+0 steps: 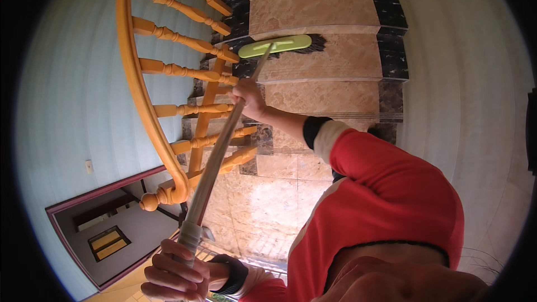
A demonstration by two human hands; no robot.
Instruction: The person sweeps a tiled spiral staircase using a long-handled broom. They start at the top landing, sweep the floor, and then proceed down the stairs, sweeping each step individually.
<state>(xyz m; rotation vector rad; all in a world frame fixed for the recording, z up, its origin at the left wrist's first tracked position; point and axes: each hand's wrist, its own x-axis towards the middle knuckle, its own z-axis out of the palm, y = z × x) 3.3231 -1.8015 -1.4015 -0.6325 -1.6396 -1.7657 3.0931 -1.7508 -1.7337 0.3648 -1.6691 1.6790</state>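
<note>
A long-handled broom reaches diagonally across the view, its metal handle (218, 155) passing through both my hands. My right hand (248, 97) is closed around the middle of the handle, with that arm stretched towards the stairs. Lower down, my left hand (178, 270) wraps the pale grip sleeve (190, 235) near the handle's end. At the far end, the lime-green broom head (277, 46) lies over a stair tread (323, 56), beside the balusters. Dark bristles (316, 44) stick out at its right end and under its edge.
An orange wooden handrail (130, 67) with turned balusters (184, 71) runs close along the left. Marble-look steps with black borders (390, 50) rise at the top. A pale wall (444, 71) stands right. Sunlit floor tiles (272, 205) and a maroon-framed opening (105, 235) are lower left.
</note>
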